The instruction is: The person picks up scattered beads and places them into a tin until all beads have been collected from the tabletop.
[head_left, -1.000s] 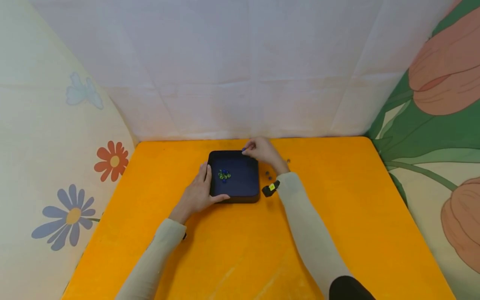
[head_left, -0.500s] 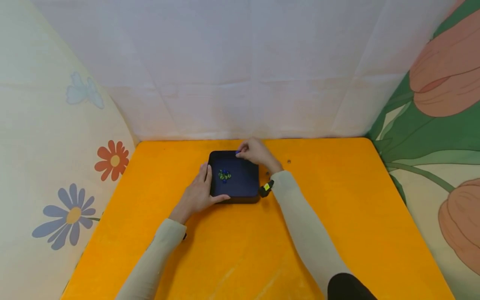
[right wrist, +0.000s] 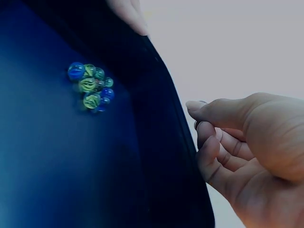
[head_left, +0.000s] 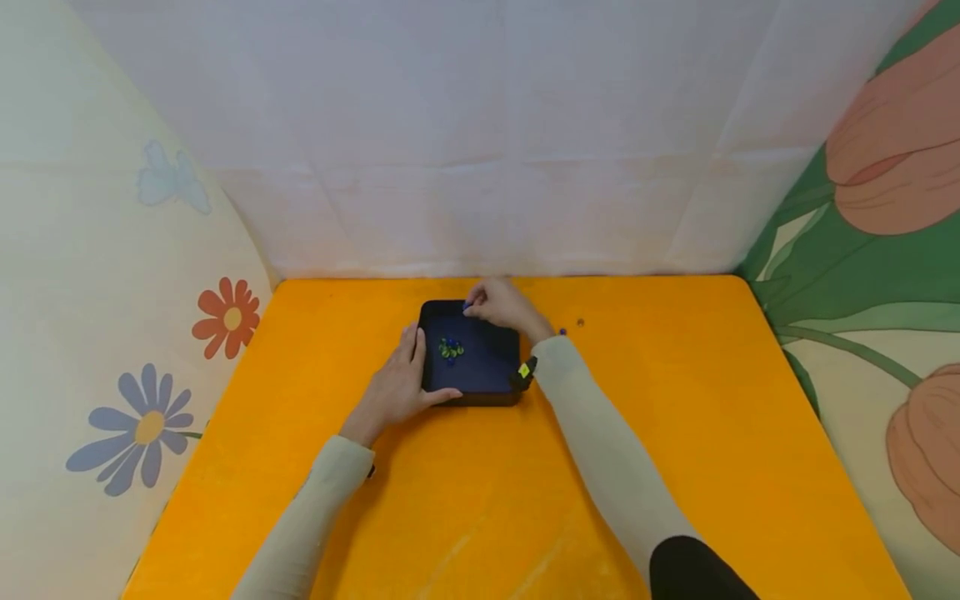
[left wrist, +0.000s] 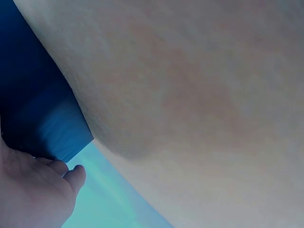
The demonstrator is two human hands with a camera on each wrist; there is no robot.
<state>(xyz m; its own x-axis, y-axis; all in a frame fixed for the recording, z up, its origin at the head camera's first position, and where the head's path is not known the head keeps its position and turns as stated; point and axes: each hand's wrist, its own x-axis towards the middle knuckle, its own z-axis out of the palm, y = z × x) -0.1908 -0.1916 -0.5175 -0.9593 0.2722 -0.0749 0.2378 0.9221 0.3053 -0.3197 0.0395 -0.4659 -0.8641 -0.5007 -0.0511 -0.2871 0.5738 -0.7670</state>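
A dark square tray point(head_left: 483, 398) stands on the yellow table; in its left half lies a cluster of blue and yellow-green glass marbles point(right wrist: 90, 85). My left hand point(head_left: 397, 377) holds the tray's near left corner, its fingers along the left wall and its thumb over the near rim. At the far rim my right hand point(head_left: 501, 303) pinches a blue marble point(head_left: 467, 307) between thumb and fingertips. In the right wrist view that right hand point(right wrist: 247, 147) is right at the rim, and its fingers mostly hide the marble. The left wrist view is largely filled by blurred skin.
A blue marble point(head_left: 563, 332) and a clear one point(head_left: 581, 322) lie on the yellow table point(head_left: 660, 375), right of the tray. A white cloth point(head_left: 420, 167) hangs behind the table; flower-patterned cloths point(head_left: 142, 317) stand at both sides.
My right hand has moved left along the tray's far rim with the blue marble. Its sleeve now uncovers a blue marble and covers others beside the tray. The left hand stays put.
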